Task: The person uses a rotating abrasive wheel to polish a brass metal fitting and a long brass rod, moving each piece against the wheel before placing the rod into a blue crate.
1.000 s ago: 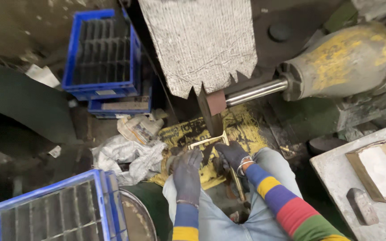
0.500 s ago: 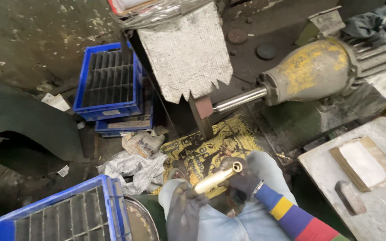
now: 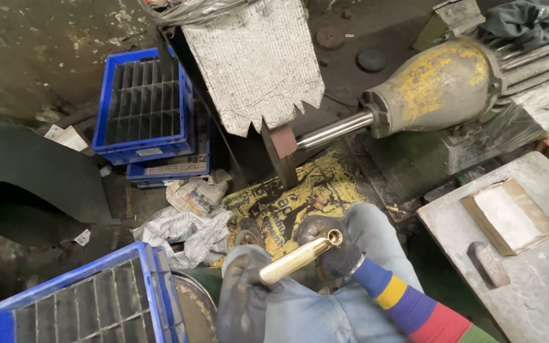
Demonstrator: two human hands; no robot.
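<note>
Here both gloved hands' grip is closed on a shiny brass tube (image 3: pixel 298 256): left hand (image 3: pixel 244 298), right hand (image 3: pixel 330 249).

Beside the yellow, worn motor (image 3: pixel 443 86): blue crates (image 3: pixel 144 111), a shiny gold tube (image 3: pixel 297 257), a blue-yellow-red striped sleeve (image 3: pixel 408 305).

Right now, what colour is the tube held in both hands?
Shiny brass-gold tube; head view shows it best.

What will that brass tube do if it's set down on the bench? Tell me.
The brass tube looks round and smooth, so it would probably roll. Its polished shine suggests slipperiness in the gloved left hand and right hand. Likely stiff; the open end shows it is hollow.
</note>
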